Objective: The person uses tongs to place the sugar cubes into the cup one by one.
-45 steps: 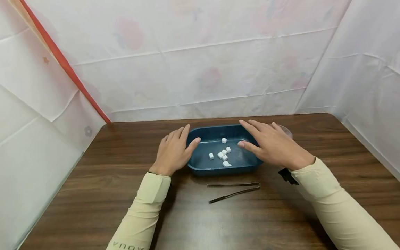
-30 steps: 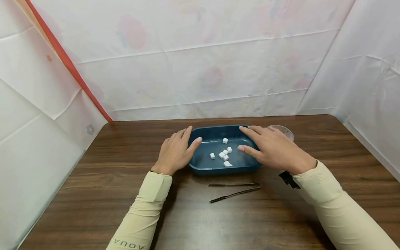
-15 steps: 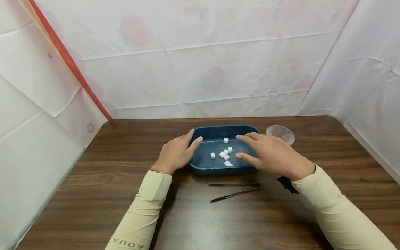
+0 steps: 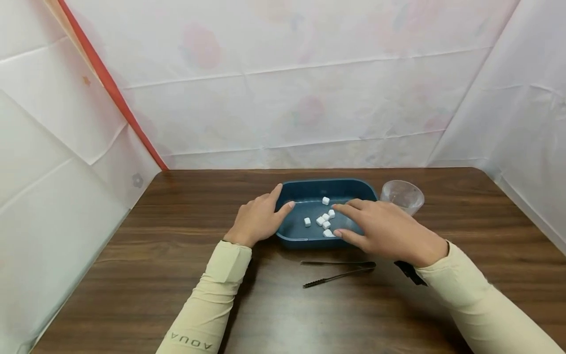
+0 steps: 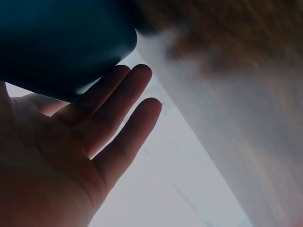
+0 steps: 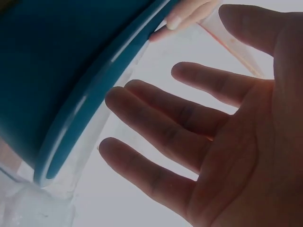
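A dark blue tray (image 4: 309,186) with rounded corners lies on the table, holding several small white cubes (image 4: 325,224). My left hand (image 4: 258,219) rests at the tray's left end, fingers and thumb spread along the rim. In the left wrist view its fingers (image 5: 116,101) lie against the tray's side. Over the tray's right part hovers my right hand (image 4: 389,228), its fingers extended and holding nothing. The right wrist view shows those fingers (image 6: 165,135) spread apart from the tray's rim (image 6: 94,90). In front of the tray lies a pair of metal tongs (image 4: 338,273).
Behind my right hand stands a clear plastic cup (image 4: 402,194), its lower part hidden by the hand. The brown wooden table (image 4: 177,275) meets white patterned sheeting (image 4: 283,98) at the back and both sides.
My right hand has come off the tray's right end, moving nearer and lower in view, uncovering the tray's right corner and the cup. The left hand stays at the tray; the head view has shifted slightly.
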`<state>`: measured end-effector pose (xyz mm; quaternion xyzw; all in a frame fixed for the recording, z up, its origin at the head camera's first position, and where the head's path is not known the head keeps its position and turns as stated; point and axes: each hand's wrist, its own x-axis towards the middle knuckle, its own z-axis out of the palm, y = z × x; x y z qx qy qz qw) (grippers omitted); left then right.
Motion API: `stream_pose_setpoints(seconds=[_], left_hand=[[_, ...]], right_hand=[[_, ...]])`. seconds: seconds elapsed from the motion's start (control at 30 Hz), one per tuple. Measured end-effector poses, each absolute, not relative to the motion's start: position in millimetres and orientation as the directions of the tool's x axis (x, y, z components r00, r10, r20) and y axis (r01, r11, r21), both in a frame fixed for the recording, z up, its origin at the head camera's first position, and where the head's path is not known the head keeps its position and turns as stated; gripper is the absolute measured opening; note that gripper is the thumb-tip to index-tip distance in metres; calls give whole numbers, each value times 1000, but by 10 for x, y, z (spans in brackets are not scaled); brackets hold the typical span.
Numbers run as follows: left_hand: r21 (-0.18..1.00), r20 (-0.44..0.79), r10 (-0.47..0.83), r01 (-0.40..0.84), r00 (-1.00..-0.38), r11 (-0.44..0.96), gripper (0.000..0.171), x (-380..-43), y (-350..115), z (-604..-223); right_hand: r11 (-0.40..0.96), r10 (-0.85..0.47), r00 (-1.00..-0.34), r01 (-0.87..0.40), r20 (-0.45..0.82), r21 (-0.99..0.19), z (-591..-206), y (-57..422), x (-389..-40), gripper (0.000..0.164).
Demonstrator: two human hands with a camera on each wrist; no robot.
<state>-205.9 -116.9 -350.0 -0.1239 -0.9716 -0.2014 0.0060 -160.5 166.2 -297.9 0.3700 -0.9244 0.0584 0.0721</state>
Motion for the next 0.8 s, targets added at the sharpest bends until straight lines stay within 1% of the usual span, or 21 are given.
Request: stream_pose_setpoints(seconds=[0.13,0.27,0.47,0.8], left_hand=[[397,59,245,248,-968,883,73,-2085,-1160,-3509],[405,49,243,241,-969,882,74,-2102,-1182,-3518],[418,33,238,230,-971,879,74,-2108,-1199,-3532],[433,28,236,224,-971,873,74,-2102,-1195,-3518]], right_hand=[[717,-676,-712,-695,190,-49,-2971,1654,-1578,55],[710,-682,-703,-703,202,-49,-2964,1624,-1559,48],[674,-722,-665,-738,191,-24,-3011,1595,-1496,38],[646,-742,-648,-760,173,-72,-3054,1572,-1449,33]])
